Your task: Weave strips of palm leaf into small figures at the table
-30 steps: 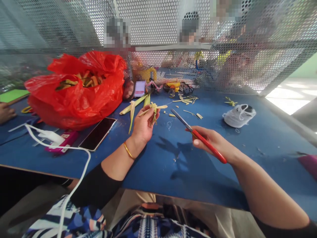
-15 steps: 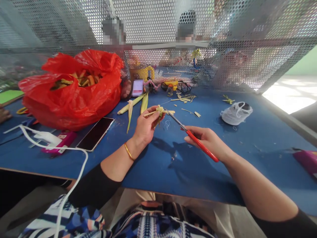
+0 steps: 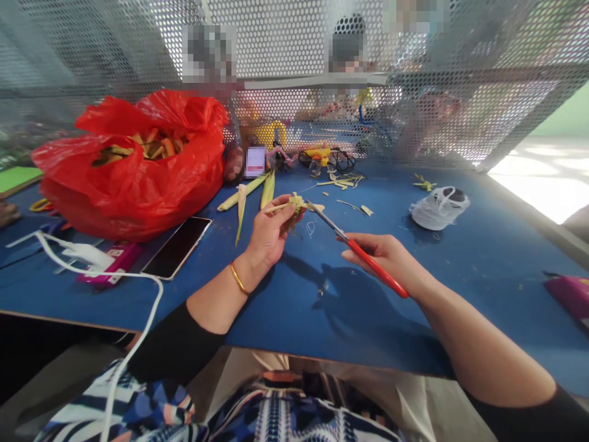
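My left hand [image 3: 271, 230] pinches a small bundle of pale green husk strips [image 3: 297, 201], some ends sticking out to both sides. Red-handled scissors [image 3: 375, 264] with long metal blades are in my right hand [image 3: 389, 255], fingers wrapped round the handle. The blade tips meet the right end of the bundle; whether they are parted is too small to tell. Long green husk leaves [image 3: 243, 193] lie just beyond my left hand. Thin trimmed strips [image 3: 340, 181] are scattered farther back on the blue table [image 3: 285, 319].
At the left stands a red plastic bag [image 3: 138, 209] full of husk pieces. In front of it lie a phone [image 3: 178, 248] and a white cable [image 3: 159, 301]. A spool of white thread [image 3: 439, 209] sits at the right. Perforated metal [image 3: 285, 37] borders the back, with people beyond.
Both hands stay nearly in place, with the bundle and scissors still held. The scissors' handle has shifted very slightly.
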